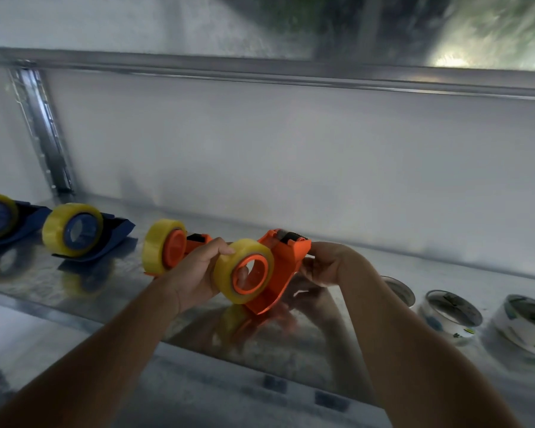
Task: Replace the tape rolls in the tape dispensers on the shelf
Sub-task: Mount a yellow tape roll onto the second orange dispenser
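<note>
the left hand (pixel 195 273) is curled round a yellowish tape roll (pixel 244 271), thumb lying over the top of the roll and a fingertip showing through its orange hub. that roll sits on the wheel of an orange tape dispenser (pixel 283 267), which is tilted, its lower edge at the metal shelf (pixel 112 291); whether it actually rests there cannot be told. the right hand (pixel 325 264) grips the cutter end of the same dispenser, fingers wrapped round the far side of the orange body, so the dispenser lies between the two hands. just beyond the left hand's knuckles stands a second orange dispenser (pixel 175 247), loaded with a yellowish roll and partly hidden by that hand. farther out past the left hand, two blue dispensers sit side by side on the shelf, the nearer one (pixel 84 239) and the farther one (pixel 0 217) at the picture's edge, each carrying a yellowish roll. on the outer side of the right forearm three clear tape rolls lie flat on the shelf: one (pixel 399 290) mostly hidden behind the arm, the next (pixel 450 315) just past it, and the last (pixel 525 324) well out toward the edge.
</note>
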